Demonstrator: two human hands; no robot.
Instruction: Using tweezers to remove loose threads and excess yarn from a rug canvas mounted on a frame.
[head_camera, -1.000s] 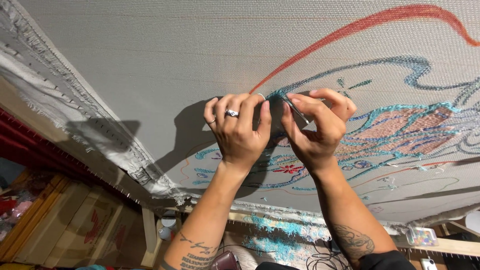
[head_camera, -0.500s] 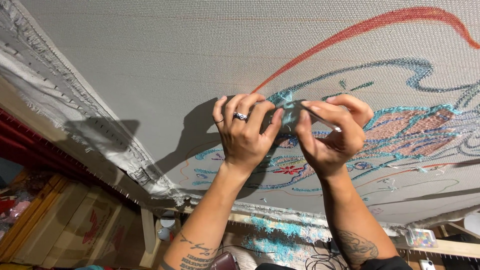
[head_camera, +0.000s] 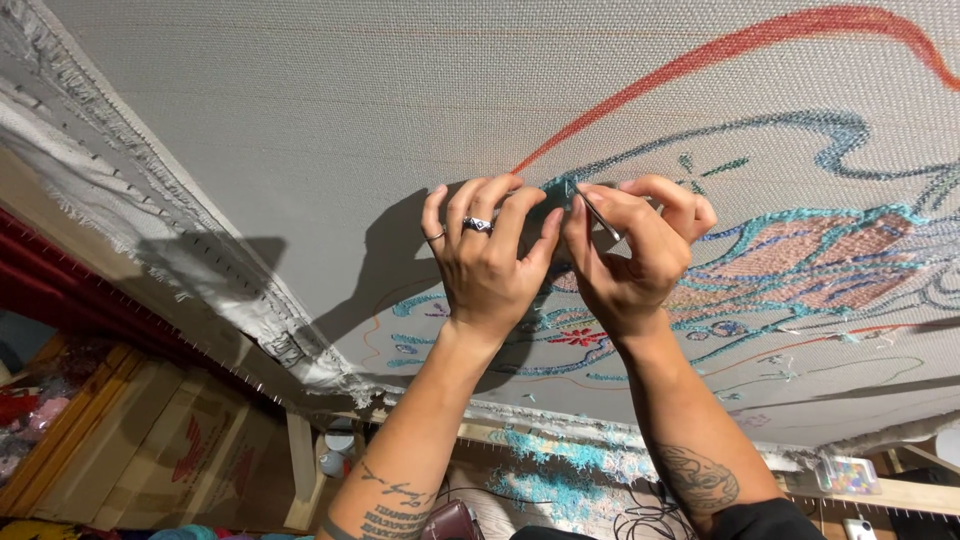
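The thin metal tool (head_camera: 598, 213) was pinched in the right hand (head_camera: 630, 262) against the stretched canvas (head_camera: 300, 120), at teal stitching (head_camera: 800, 222) below a red line (head_camera: 700, 60). The left hand (head_camera: 487, 262) was curled, pressing cloth beside it. Since 1 second earlier, both hands were shifted slightly. The tool's tip was hidden by fingers.

Pale grey woven cloth (head_camera: 330, 110) carries a red curving line (head_camera: 700, 62), teal and blue swirls (head_camera: 800, 130) and a pink-filled shape (head_camera: 800, 255), over a pale wooden frame (head_camera: 900, 492).
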